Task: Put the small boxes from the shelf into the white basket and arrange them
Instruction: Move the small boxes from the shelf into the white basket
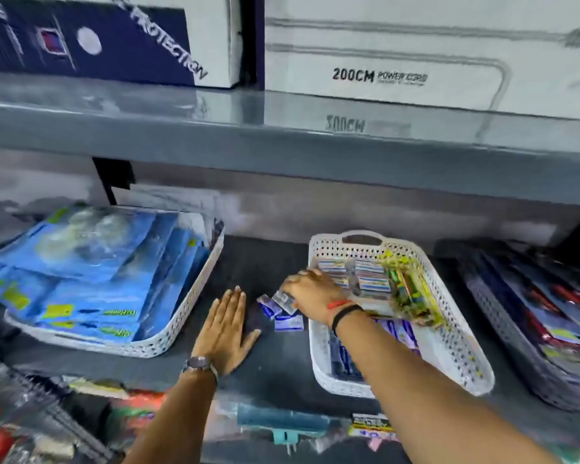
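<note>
A white perforated basket (456, 336) stands on the dark shelf, right of centre. Several small boxes (370, 279) are stacked in rows at its far end, beside a yellow-green packet (412, 289). Two small blue-and-white boxes (287, 321) lie loose on the shelf just left of the basket. My right hand (310, 291) reaches over the basket's left rim and is closed on a small box (283, 301), held tilted above the loose ones. My left hand (223, 333) lies flat and open on the shelf, left of the loose boxes, holding nothing.
Another white basket (168, 336) full of blue packets sits at the left. A grey basket with dark packets (533, 329) stands at the right. Large cartons (379, 61) rest on the upper shelf (282, 142). Mixed packaged goods (282, 426) lie below the shelf's front edge.
</note>
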A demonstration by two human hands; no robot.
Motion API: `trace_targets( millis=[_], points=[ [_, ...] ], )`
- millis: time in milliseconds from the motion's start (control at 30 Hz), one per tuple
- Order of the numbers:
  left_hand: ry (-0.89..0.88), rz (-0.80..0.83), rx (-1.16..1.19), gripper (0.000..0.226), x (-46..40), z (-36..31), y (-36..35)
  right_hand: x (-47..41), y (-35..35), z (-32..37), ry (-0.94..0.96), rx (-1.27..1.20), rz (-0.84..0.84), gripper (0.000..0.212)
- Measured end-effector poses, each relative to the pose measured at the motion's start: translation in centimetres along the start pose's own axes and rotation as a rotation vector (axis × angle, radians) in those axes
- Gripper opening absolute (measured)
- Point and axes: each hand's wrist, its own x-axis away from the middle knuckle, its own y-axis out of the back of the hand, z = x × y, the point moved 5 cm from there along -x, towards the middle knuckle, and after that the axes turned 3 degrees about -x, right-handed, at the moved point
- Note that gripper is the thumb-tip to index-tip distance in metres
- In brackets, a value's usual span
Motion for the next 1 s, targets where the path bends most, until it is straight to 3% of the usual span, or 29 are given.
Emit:
trace_targets(
  millis=[133, 333, 433, 867, 1000],
  points=[
    [0.079, 0.102, 0.053, 0.084, 0.0, 0.1, -2.4, -2.6, -1.4, 1.0, 0.061, 0.019, 0.048, 0.036],
    [0.118, 0.027, 0.251, 0.107, 0.2, 0.7, -2.4, -4.9, -2.4, 2.0, 0.164, 0.108, 0.189, 0.045],
    [0.123, 0.028, 0.248, 0.097, -0.1, 0.6, -2.1, -5.2, -3.0, 2.0, 0.184, 0.125, 0.225, 0.044],
    [0.140, -0.017, 0.211, 0.093, 0.0, 0.6, -2.2, -6.0, -3.6, 1.6, 0.200, 0.079, 0.196, 0.047],
    [0.134, -0.004, 0.210, 0.104, -0.1, 0.6, -2.3, -5.2, -1.0, 0.9, 0.144, -0.182, 0.082, 0.052]
  ],
)
